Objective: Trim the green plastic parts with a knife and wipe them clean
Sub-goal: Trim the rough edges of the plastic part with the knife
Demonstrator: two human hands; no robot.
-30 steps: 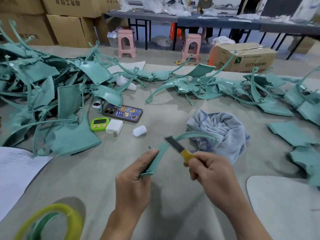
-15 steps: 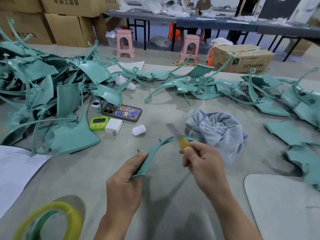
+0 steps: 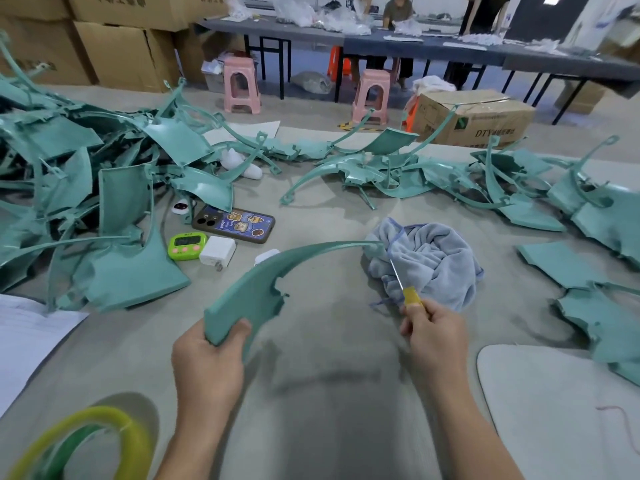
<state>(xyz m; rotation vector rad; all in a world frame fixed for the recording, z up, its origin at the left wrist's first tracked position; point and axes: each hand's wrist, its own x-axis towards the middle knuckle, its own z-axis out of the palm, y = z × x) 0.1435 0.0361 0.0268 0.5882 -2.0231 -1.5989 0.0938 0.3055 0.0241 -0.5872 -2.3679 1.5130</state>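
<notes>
Head view, 1 frame.

Left hand (image 3: 207,358), at 7 o'clock of centre: fingers curled under the wide end of a curved green part (image 3: 263,282), thumb pressed on its upper face. The part is held above the desk (image 3: 329,348). It arcs from the hand toward 1 o'clock and narrows to a thin tip at the near edge of the grey towel (image 3: 433,258). Cannot tell whether the tip touches the towel. The inner edge of the part is ragged near mid-length.

Right hand (image 3: 434,336), at 5 o'clock of centre: fingers closed round the yellow handle of the knife (image 3: 410,295). The blade points toward 11 o'clock across the front of the towel. The blade end is near the part's thin tip; contact cannot be judged.

Surroundings:
- Large pile of green parts (image 3: 114,271) at 9 to 10 o'clock.
- More green parts (image 3: 561,265) at 3 o'clock.
- Phone (image 3: 235,223), green timer (image 3: 187,245) and white charger (image 3: 218,251) close together at 10 o'clock, just beside the pile.
- Tape roll (image 3: 104,427) at 7 o'clock, bottom corner, blurred.
- 2 pink stools (image 3: 240,84) on the floor at 12 o'clock.
</notes>
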